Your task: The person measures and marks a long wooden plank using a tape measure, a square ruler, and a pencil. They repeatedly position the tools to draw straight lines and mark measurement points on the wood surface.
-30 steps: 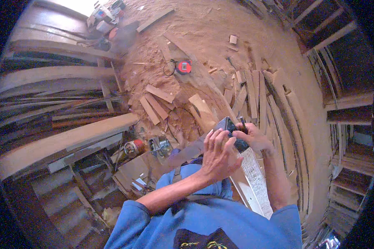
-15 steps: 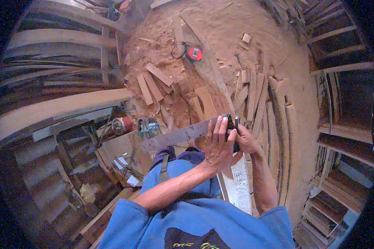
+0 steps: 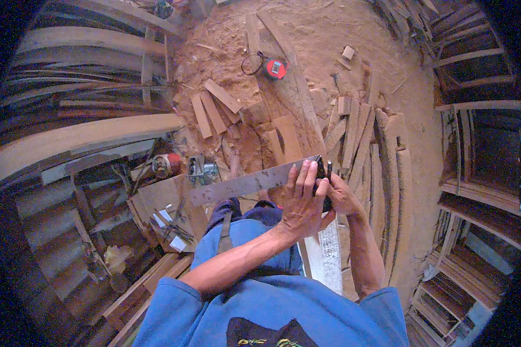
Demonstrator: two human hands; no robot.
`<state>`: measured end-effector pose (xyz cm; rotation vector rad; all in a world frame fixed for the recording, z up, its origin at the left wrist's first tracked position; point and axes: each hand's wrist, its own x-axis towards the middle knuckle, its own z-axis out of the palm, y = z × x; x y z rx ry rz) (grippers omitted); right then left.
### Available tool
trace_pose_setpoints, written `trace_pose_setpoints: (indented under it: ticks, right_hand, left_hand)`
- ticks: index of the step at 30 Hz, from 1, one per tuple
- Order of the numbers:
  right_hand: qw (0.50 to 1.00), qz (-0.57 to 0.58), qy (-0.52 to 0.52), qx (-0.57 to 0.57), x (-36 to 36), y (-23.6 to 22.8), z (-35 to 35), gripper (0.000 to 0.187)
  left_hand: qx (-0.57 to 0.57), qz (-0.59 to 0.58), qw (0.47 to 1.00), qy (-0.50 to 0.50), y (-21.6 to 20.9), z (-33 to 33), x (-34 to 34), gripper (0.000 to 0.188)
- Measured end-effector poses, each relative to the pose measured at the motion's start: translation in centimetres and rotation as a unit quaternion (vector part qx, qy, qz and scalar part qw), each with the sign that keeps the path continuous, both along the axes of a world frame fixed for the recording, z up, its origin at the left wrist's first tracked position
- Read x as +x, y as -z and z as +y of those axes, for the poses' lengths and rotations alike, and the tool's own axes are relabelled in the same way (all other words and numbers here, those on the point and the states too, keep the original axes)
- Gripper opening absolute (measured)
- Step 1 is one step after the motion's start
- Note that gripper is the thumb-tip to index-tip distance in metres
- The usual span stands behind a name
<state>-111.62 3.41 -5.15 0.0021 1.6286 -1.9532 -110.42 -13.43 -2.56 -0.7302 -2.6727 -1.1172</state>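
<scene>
A long, flat, spotted metal blade [image 3: 237,184] with a black end, like a handsaw, lies crosswise in front of my body. My left hand [image 3: 302,202] is over its right end, fingers laid along the metal and thumb lower down, gripping it. Against the black part, my right hand [image 3: 344,196] is closed from the right, its fingertips partly hidden behind the left hand. A short dark upright piece [image 3: 329,168] shows above the right fingers. Below both hands runs a pale whitish board [image 3: 330,260], beside my blue shirt.
A red and black tape measure [image 3: 276,69] rests on a long plank [image 3: 298,92] ahead. Short wood offcuts [image 3: 214,113] lie in sawdust to the left. Long boards [image 3: 391,191] are on the right. A glass jar [image 3: 205,170] and a red-topped can [image 3: 167,165] stand left.
Both hands keep their grip on the blade, which has shifted slightly in the picture. The surroundings have moved a little as my head turned.
</scene>
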Motion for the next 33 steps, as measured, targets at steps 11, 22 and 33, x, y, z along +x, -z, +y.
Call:
trace_pose_setpoints:
  ticks: [11, 22, 33]
  right_hand:
    - [0.999, 0.032, 0.019, 0.018, 0.3, -0.1, -0.2, 0.045]
    - [0.998, 0.028, 0.042, 0.037, 0.6, 0.7, -0.1, 0.042]
    - [0.998, 0.037, 0.03, 0.034, 0.3, 0.0, -0.2, 0.042]
  left_hand:
    - [0.003, 0.01, 1.0, -0.009, 0.0, 0.0, -0.1, 0.081]
    - [0.016, -0.003, 1.0, -0.001, 0.2, 0.0, -0.1, 0.087]
    - [0.008, 0.0, 1.0, -0.003, -0.1, 0.0, -0.1, 0.088]
